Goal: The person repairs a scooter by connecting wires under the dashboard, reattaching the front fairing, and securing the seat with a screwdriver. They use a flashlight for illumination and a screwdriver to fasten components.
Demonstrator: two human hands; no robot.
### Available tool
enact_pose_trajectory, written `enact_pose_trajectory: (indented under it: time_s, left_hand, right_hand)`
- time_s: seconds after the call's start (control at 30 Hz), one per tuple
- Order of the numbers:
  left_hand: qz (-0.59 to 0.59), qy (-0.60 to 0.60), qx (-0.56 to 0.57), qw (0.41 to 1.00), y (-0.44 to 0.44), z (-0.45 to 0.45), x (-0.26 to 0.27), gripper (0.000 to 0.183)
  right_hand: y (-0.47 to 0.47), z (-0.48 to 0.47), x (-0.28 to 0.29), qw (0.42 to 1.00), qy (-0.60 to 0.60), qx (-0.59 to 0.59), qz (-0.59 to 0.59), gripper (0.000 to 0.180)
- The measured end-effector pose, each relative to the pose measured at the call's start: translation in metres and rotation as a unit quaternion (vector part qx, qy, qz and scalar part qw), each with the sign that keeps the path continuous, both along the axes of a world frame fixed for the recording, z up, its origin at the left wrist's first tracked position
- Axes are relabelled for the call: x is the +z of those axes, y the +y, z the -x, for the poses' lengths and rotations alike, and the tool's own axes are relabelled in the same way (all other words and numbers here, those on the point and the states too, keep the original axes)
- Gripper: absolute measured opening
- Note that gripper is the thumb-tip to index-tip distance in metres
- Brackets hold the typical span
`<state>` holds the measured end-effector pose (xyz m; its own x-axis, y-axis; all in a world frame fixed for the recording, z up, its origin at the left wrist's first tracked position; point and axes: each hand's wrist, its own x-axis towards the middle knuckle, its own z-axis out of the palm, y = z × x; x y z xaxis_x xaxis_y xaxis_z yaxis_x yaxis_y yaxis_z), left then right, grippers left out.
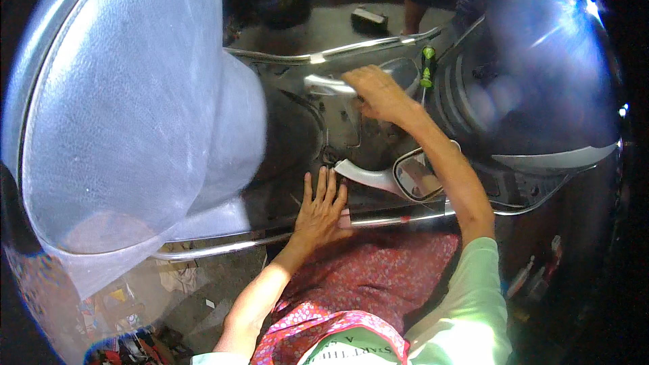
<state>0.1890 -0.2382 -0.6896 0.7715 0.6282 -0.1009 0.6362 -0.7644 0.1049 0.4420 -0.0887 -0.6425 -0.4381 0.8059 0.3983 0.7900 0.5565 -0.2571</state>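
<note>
My left hand (322,208) rests with fingers spread on the dark floor panel (284,182) of a scooter-like vehicle, its fingertips beside the end of a grey mirror arm (365,175). That arm leads to a side mirror (418,175) partly under my right forearm. Farther off, my right hand (377,91) is curled around the shiny silver arm (327,85) of a second mirror (405,72); its fingertips are partly hidden. A screwdriver (427,68) with a green and black handle stands or lies just right of that mirror; its tip is hidden.
A large seat (127,96) with a pale sheen fills the left side. Metal trim rails (390,220) edge the panel near and far. Beyond the far rail are a dark box (369,20) and another person's leg (413,15). Glossy dark bodywork (547,111) is at right; assorted items lie at lower left.
</note>
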Motion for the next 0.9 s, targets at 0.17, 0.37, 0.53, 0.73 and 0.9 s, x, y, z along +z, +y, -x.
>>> enact_pose_trajectory:
  time_s: [0.17,0.37,0.53,0.73,0.9]
  left_hand:
    - [0.020,-0.006,0.005,1.000,0.001,-0.002,0.005,0.110]
    - [0.015,-0.007,0.002,1.000,0.002,-0.001,0.004,0.107]
    - [0.009,-0.003,-0.003,1.000,0.002,-0.002,0.003,0.110]
    - [0.018,0.033,0.000,0.999,0.002,-0.004,0.007,0.113]
    - [0.024,0.018,-0.007,1.000,0.001,-0.002,0.004,0.116]
  right_hand:
    - [-0.044,-0.015,0.035,0.996,0.066,0.038,0.041,0.037]
    - [-0.089,-0.022,0.012,0.993,-0.095,0.065,0.000,0.038]
    - [-0.102,-0.017,-0.006,0.990,-0.129,0.048,-0.030,0.030]
    - [-0.106,-0.007,0.006,0.986,-0.150,0.033,-0.063,0.023]
    - [-0.118,0.016,0.016,0.985,-0.084,0.060,-0.138,0.026]
